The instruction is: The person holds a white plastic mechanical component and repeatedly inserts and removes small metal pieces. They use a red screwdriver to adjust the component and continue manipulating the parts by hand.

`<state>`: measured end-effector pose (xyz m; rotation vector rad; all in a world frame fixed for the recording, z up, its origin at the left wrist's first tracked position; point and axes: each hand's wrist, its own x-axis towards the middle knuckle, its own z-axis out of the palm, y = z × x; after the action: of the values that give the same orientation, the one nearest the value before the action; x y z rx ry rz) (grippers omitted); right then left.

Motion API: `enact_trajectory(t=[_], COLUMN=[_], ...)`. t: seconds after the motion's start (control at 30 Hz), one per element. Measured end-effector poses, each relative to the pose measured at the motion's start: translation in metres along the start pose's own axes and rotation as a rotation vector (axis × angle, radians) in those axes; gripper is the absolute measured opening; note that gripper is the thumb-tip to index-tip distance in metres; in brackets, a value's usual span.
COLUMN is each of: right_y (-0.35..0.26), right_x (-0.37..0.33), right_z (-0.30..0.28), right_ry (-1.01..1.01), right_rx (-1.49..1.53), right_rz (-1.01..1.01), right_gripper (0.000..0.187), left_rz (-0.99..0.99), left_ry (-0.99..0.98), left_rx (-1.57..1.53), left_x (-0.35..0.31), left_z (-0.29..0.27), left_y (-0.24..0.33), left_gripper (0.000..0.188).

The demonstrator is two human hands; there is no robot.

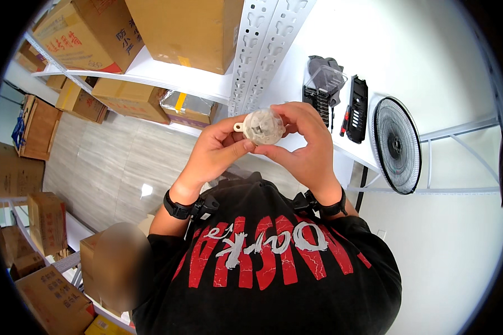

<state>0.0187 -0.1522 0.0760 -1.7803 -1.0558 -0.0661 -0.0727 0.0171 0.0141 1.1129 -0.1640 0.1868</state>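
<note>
In front of my chest I hold a small round off-white device with a clear domed cover (264,127) and a holed mounting ear on its left side. Some pale parts show through the dome, too small to make out. My left hand (219,148) grips the left rim between thumb and fingers, close to the ear. From the other side, my right hand (312,144) curls around the right rim, its thumb underneath and index finger at the top. Each wrist carries a black strap with a small black unit.
On the white table (288,84) lie a bit set in a black case (317,101), a grey cloth-like item (335,67), a long black tray (356,109) and a red-and-black tool (345,121). A round black fan (398,144) stands right. A perforated shelf post (258,53) and cardboard boxes (187,30) stand left.
</note>
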Motion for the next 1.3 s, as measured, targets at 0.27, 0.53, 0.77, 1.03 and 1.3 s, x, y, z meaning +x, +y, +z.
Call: enact_trajectory(t=[0.27,0.53,0.77,1.03,1.3], right_y=[-0.001,-0.005,-0.001,-0.003,-0.004], right_x=[0.006,0.009,0.009,0.009,0.014], right_z=[0.001,0.006,0.007,0.007,0.009], right_ry=[0.043,0.066,0.032,-0.027,-0.103], right_rx=[-0.181,-0.136,-0.163,-0.184,-0.175], right_rz=[-0.095,-0.094,-0.137,-0.161,-0.215], right_gripper=[0.062,0.060,0.061,0.066,0.062], left_rz=[0.023,0.023,0.038,0.053,0.101], left_ry=[0.085,0.115,0.100,0.079,0.064], left_rx=[0.018,0.040,0.028,0.051,0.043], left_x=[0.000,-0.003,0.000,-0.002,-0.008], left_z=[0.004,0.005,0.001,-0.001,-0.005], left_y=[0.009,0.015,0.010,0.013,0.016], left_gripper=[0.055,0.057,0.057,0.054,0.050])
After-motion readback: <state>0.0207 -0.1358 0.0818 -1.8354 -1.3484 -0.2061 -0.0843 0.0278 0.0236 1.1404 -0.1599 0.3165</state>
